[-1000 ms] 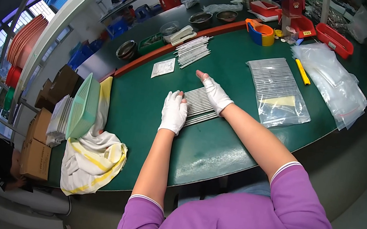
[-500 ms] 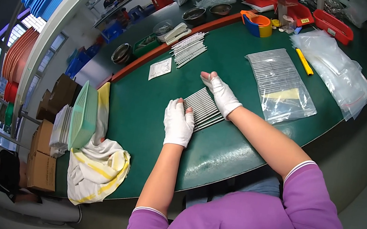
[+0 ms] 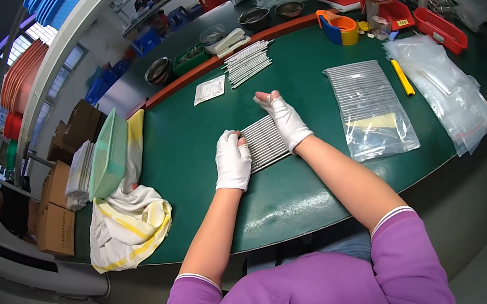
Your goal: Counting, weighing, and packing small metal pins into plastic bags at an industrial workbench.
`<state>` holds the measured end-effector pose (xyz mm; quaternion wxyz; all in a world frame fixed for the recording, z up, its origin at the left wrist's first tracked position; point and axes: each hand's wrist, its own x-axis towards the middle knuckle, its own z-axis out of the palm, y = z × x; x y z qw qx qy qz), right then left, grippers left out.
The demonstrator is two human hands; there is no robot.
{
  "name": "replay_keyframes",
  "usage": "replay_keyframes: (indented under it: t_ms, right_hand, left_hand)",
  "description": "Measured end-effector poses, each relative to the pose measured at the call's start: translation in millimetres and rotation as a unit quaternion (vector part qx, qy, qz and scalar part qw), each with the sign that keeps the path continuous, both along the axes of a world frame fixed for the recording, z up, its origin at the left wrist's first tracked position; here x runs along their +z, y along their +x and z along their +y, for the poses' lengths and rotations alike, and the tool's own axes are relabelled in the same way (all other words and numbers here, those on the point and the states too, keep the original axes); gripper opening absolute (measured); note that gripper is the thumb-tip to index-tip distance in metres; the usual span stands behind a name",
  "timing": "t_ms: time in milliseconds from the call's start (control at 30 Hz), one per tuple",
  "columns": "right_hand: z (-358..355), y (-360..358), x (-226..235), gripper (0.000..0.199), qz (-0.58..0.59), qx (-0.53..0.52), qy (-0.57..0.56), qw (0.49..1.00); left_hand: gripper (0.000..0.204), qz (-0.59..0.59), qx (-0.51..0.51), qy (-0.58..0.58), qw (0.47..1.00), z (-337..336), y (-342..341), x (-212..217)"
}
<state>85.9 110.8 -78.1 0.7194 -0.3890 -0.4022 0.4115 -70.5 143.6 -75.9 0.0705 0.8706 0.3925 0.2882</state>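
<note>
A flat row of thin grey metal rods [image 3: 265, 145] lies side by side on the green tabletop [image 3: 191, 163]. My left hand [image 3: 233, 160], in a white glove with bare fingertips, rests against the row's left side, fingers together and thumb beside the rods. At the row's right side is my right hand [image 3: 285, 120], gloved the same way, its fingers stretched out past the far end and its palm edge along the rods. Neither hand is closed round a rod. The undersides of both hands are hidden.
Farther off lie a loose pile of rods [image 3: 247, 63] and a white paper slip [image 3: 210, 90]. To the right are a clear bag of rods [image 3: 369, 102], a yellow cutter [image 3: 402, 78] and empty plastic bags [image 3: 444, 88]. A green basket [image 3: 110, 156] and a cloth [image 3: 132, 230] sit left.
The right hand has shifted slightly left and toward the far side, along the row. The rods now lie more evenly and closely together. The left hand has barely moved.
</note>
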Motion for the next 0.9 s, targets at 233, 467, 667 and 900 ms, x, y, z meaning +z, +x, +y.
replay_keyframes:
  t_ms: [233, 467, 667, 900]
  right_hand:
    - [-17.9, 43.1, 14.4, 0.049, 0.190, -0.191, -0.021, 0.963]
    - [-10.2, 46.4, 14.4, 0.044, 0.223, -0.196, -0.016, 0.955]
    - [-6.0, 47.7, 14.6, 0.044, 0.220, -0.168, -0.036, 0.960]
    - [-1.3, 46.2, 13.5, 0.044, 0.210, -0.162, -0.032, 0.964]
  left_hand:
    - [0.056, 0.212, -0.026, 0.076, 0.974, -27.5, -0.5, 9.1]
    - [0.057, 0.256, -0.010, 0.036, 0.966, 2.8, 12.1, 13.0]
    - [0.057, 0.271, 0.010, 0.009, 0.963, 53.5, 29.5, 9.3]
    - [0.056, 0.295, 0.037, 0.014, 0.955, 98.6, 42.9, 9.3]
